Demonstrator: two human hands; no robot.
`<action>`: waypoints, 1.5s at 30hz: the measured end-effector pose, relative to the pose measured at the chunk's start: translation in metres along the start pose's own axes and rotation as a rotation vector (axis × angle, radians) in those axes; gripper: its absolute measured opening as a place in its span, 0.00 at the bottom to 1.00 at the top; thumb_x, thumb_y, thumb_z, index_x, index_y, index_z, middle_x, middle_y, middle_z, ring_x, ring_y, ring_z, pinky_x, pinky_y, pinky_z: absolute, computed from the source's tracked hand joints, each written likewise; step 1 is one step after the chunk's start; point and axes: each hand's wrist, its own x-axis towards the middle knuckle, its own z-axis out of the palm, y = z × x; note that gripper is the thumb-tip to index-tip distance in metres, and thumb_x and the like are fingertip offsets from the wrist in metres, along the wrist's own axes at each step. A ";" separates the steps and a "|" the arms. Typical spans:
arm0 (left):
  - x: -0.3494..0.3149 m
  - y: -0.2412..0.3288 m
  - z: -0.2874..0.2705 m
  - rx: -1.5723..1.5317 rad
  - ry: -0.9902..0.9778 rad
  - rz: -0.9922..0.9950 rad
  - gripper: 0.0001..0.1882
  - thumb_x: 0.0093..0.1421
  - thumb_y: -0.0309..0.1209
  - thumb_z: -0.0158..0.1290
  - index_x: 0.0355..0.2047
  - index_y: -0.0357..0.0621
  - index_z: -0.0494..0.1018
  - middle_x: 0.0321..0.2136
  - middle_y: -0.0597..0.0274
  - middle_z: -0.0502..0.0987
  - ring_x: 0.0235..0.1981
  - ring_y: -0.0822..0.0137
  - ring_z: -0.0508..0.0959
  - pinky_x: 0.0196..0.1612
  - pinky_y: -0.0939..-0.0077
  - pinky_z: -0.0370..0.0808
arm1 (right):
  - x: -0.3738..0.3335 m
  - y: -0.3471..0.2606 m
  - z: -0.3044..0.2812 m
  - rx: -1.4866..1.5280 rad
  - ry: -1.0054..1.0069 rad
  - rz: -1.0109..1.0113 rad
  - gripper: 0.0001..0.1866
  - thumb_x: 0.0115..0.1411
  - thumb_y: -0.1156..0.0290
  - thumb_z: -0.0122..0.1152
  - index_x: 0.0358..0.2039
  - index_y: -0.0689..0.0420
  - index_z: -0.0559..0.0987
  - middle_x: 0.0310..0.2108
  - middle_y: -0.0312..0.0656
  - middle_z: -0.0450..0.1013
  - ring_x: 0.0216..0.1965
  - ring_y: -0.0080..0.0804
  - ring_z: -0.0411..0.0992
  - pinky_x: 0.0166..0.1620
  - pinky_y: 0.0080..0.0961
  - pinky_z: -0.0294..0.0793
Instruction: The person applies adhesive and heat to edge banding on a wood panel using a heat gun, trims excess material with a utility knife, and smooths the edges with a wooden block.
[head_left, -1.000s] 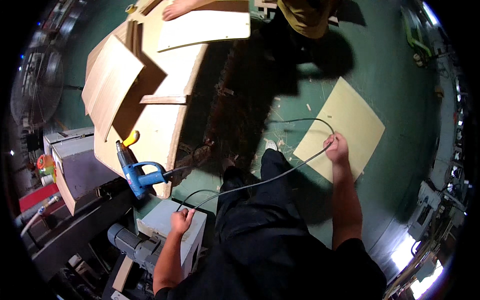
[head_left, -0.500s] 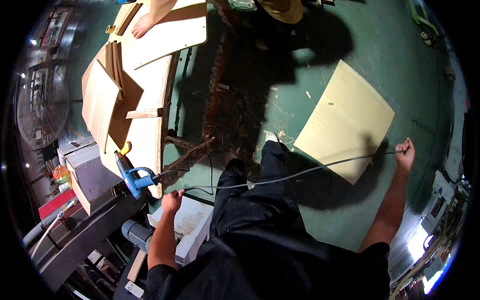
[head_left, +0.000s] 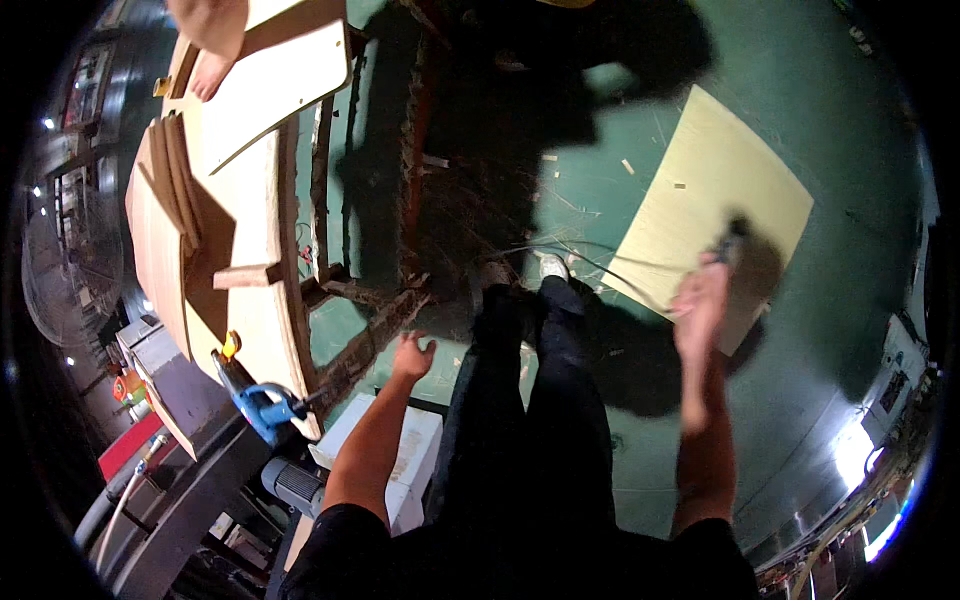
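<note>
My right hand [head_left: 700,300], blurred by motion, is closed on a dark power cable [head_left: 600,265] above the yellow board. The cable loops from the hand back toward my feet. A small dark blurred piece [head_left: 736,232] juts beyond the fingers, perhaps the cable's plug. Left of my legs, my left hand [head_left: 411,356] hangs with thumb and fingers apart and holds nothing. Beyond it to the left, a blue heat gun [head_left: 262,402] rests at the near end of the wooden workbench [head_left: 262,190]. The pale yellow board [head_left: 720,190] lies on the green floor.
Another person's arm [head_left: 215,60] rests on a pale panel [head_left: 290,85] at the far left. Thin wooden boards [head_left: 160,220] lean on the bench. A dark frame [head_left: 370,325] stands between bench and legs. A grey-white box [head_left: 410,450] and motor [head_left: 292,485] sit lower left.
My left hand has let go of the cable and moved right. My right hand has swung inward over the yellow board, and the stretched cable now hangs in a loop.
</note>
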 end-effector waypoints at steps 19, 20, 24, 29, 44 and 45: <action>0.621 0.035 0.176 -0.895 -0.017 -0.324 0.21 0.64 0.52 0.59 0.42 0.46 0.77 0.26 0.62 0.73 0.26 0.63 0.72 0.32 0.63 0.72 | 0.163 0.297 0.118 -1.411 -0.743 -0.175 0.13 0.70 0.59 0.55 0.48 0.53 0.76 0.22 0.52 0.77 0.26 0.58 0.78 0.30 0.54 0.76; 0.653 0.032 0.183 -0.864 -0.007 -0.391 0.21 0.64 0.51 0.59 0.43 0.46 0.77 0.26 0.62 0.73 0.26 0.63 0.73 0.32 0.62 0.72 | 0.172 0.296 0.119 -1.423 -0.734 -0.185 0.13 0.70 0.59 0.55 0.48 0.53 0.76 0.22 0.52 0.77 0.26 0.57 0.79 0.30 0.53 0.76; 0.738 0.031 0.191 -0.857 0.177 -0.447 0.22 0.64 0.50 0.59 0.45 0.44 0.76 0.27 0.60 0.74 0.27 0.62 0.74 0.32 0.62 0.74 | 0.201 0.300 0.131 -1.621 -0.833 -0.079 0.15 0.68 0.60 0.58 0.51 0.52 0.74 0.25 0.50 0.79 0.28 0.55 0.79 0.31 0.52 0.77; 0.776 0.031 0.188 -0.900 0.238 -0.480 0.22 0.65 0.48 0.58 0.47 0.42 0.76 0.29 0.59 0.75 0.28 0.60 0.76 0.33 0.61 0.76 | 0.213 0.308 0.143 -1.538 -0.857 -0.105 0.15 0.66 0.64 0.59 0.50 0.57 0.78 0.27 0.51 0.79 0.30 0.57 0.79 0.35 0.51 0.77; 0.573 0.063 0.106 -1.422 -0.267 0.091 0.20 0.65 0.34 0.57 0.53 0.35 0.71 0.39 0.49 0.80 0.36 0.55 0.82 0.35 0.59 0.82 | 0.268 0.354 0.246 -1.563 -0.844 -0.466 0.17 0.69 0.63 0.55 0.53 0.57 0.78 0.35 0.58 0.80 0.41 0.61 0.78 0.44 0.54 0.77; 0.548 0.073 0.092 -1.420 -0.240 0.078 0.21 0.65 0.34 0.57 0.53 0.34 0.70 0.40 0.49 0.80 0.36 0.55 0.83 0.36 0.59 0.82 | 0.274 0.364 0.252 -1.561 -0.846 -0.495 0.17 0.69 0.62 0.55 0.53 0.57 0.78 0.36 0.58 0.80 0.42 0.61 0.78 0.46 0.55 0.77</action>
